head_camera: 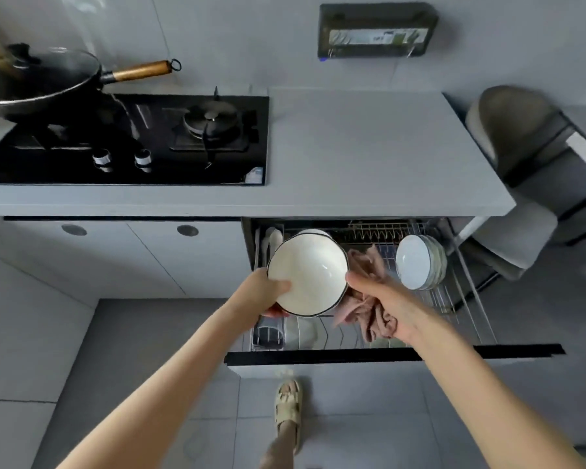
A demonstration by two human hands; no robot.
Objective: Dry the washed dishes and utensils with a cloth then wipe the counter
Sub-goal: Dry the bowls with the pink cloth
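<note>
A white bowl with a dark rim (pixel 310 270) is held tilted above the pulled-out wire dish drawer (pixel 430 299). My left hand (pixel 263 292) grips the bowl's left edge, thumb inside. My right hand (pixel 384 301) holds a pink cloth (pixel 369 313) against the bowl's right side and underside. A stack of pale plates (pixel 418 262) stands on edge in the drawer to the right. Another white dish (pixel 313 232) shows just behind the bowl.
The grey counter (pixel 359 147) runs above the drawer, with a black gas hob (pixel 132 140) and a wok with a wooden handle (pixel 41 79) at left. The drawer's dark front edge (pixel 386 353) juts toward me. A chair (pixel 515 137) stands at right. My sandalled foot (pixel 288 407) is below.
</note>
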